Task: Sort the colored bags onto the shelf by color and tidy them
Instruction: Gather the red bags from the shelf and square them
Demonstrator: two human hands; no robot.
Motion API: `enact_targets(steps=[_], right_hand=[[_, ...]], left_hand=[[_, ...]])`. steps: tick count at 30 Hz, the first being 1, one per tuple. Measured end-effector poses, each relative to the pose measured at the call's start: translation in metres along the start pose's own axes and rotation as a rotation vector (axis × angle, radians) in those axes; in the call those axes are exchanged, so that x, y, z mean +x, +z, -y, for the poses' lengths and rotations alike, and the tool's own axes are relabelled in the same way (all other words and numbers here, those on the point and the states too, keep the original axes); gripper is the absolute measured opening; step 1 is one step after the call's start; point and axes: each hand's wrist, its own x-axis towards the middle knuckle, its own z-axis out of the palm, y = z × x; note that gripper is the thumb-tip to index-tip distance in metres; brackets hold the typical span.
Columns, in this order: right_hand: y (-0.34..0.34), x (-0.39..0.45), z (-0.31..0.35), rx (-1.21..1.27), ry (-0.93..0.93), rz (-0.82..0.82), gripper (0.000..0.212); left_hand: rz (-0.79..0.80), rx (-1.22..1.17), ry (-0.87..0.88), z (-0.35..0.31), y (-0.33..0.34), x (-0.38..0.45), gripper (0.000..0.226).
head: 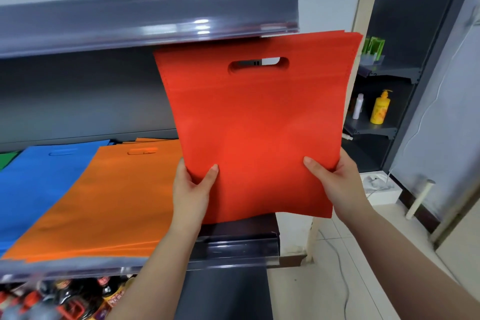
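While the red bags [255, 125] are pinched near their bottom corners, thumbs pressed on the front and fingers hidden behind, the left hand [193, 184] is set at 7 o'clock on the stack and the right hand [335, 179] at 5 o'clock. Above the grip the stack is held upright, its handle slot at 12 o'clock. At 9 o'clock, orange bags [104, 200] and blue bags [39, 179] are laid flat on the shelf [233, 252].

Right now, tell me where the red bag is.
In the head view the red bag is held upright by left hand and right hand, right of the orange bags.
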Motion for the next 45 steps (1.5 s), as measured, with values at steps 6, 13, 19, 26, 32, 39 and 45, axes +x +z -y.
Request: enact_targets(steps=[6,13,19,26,32,39,45], right_hand=[[0.003,0.026,0.017,-0.033,0.129,0.032,0.028],[0.005,0.045,0.0,-0.151,0.43,0.112,0.04],[0.0,0.047,-0.02,-0.306,0.664,0.188,0.046],[-0.004,0.051,-0.028,-0.331,0.75,0.211,0.048],[-0.006,0.05,-0.03,-0.331,0.817,0.28,0.052],[-0.004,0.048,-0.039,-0.416,0.691,0.141,0.073],[0.049,0.029,0.001,-0.705,0.046,0.113,0.062]], left_hand=[[0.043,0.141,-0.068,-0.011,-0.006,0.031,0.024],[0.149,0.546,-0.256,0.009,0.004,0.044,0.035],[0.391,0.829,-0.278,0.019,0.007,0.031,0.049],[0.401,0.742,-0.224,0.011,-0.002,0.029,0.055],[0.371,0.834,-0.125,0.002,-0.039,0.028,0.049],[0.472,0.934,-0.071,0.007,-0.062,0.019,0.04],[0.533,0.956,0.049,-0.003,-0.086,0.017,0.045]])
